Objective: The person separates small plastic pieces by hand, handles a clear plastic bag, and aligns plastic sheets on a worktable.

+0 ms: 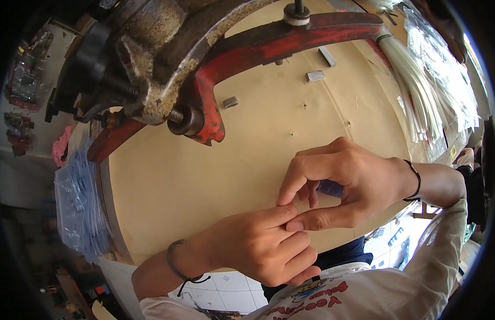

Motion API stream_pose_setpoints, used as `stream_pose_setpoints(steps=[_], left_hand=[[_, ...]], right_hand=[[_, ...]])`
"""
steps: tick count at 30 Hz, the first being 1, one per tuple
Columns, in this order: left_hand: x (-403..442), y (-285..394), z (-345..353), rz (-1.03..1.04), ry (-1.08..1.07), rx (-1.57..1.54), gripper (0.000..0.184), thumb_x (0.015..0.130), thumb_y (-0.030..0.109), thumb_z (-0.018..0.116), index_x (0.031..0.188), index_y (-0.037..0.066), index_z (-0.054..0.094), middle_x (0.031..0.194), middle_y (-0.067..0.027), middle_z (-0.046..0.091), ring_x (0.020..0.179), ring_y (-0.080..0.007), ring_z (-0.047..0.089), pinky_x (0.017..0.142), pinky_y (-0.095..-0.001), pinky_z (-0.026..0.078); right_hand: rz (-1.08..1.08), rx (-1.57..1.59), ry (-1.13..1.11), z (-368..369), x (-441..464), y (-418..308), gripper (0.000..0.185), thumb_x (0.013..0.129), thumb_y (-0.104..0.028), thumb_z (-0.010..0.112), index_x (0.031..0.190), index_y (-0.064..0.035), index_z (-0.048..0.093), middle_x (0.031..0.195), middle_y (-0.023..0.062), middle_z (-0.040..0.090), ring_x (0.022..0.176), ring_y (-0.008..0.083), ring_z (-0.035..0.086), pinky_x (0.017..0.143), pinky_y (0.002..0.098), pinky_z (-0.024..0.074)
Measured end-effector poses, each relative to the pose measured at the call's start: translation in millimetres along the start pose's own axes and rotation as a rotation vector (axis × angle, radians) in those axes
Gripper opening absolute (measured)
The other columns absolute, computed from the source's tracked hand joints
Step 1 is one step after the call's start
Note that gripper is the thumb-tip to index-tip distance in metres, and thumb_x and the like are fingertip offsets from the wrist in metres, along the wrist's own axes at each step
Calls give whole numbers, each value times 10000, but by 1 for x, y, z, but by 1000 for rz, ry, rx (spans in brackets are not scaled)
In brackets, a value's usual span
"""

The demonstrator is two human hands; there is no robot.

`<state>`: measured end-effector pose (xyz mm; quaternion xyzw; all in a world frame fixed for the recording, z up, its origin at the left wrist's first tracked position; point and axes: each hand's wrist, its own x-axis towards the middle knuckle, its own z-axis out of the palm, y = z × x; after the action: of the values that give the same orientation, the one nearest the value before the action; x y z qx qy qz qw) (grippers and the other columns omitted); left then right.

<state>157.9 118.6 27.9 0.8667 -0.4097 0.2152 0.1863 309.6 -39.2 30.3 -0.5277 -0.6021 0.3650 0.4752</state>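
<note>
Close to the near edge of the board my two hands meet at the fingertips. My left hand (pixel 266 246) is closed, its thumb and forefinger pinched together; anything between them is too small or hidden to make out. Thumb and forefinger of my right hand (pixel 346 178) touch the left fingertips from the right. In the curl of that right hand sits a dark blue rounded object (pixel 330 188), which looks like a small roll of tape, mostly covered by the fingers. Both hands are above the tan board (pixel 204 170).
A red metal frame (pixel 247 45) with a heavy worn casting (pixel 156 64) arches over the board's far left. Small grey metal blocks (pixel 315 76) lie beyond my hands. Clear plastic strips (pixel 413 85) are bundled at right, bluish plastic bags (pixel 79 197) at left.
</note>
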Motion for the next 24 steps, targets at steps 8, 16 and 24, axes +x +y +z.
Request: stream_pose_setpoints(steps=[8, 16, 24], left_hand=[[-1, 2, 3, 20, 20, 29, 480, 943, 342, 636, 562, 109, 460, 551, 8, 355, 465, -148, 405, 517, -267, 425], [-1, 2, 4, 68, -36, 153, 477, 946, 318, 637, 561, 105, 452, 546, 9, 357, 456, -141, 382, 507, -247, 406], [-5, 0, 7, 103, -51, 259, 478, 953, 302, 636, 563, 114, 434, 538, 15, 354, 456, -129, 362, 496, -244, 381]], right_hand=[[17, 28, 7, 0, 1, -2, 238, 832, -75, 819, 1038, -20, 713, 909, 78, 697, 747, 166, 680, 645, 276, 551], [-11, 31, 5, -1, 1, -1, 240, 814, -68, 825, 1024, -31, 716, 894, 70, 697, 742, 166, 672, 641, 275, 546], [-53, 38, 6, -1, 2, 1, 254, 797, -64, 834, 1021, -44, 714, 934, 59, 708, 764, 165, 678, 626, 270, 547]])
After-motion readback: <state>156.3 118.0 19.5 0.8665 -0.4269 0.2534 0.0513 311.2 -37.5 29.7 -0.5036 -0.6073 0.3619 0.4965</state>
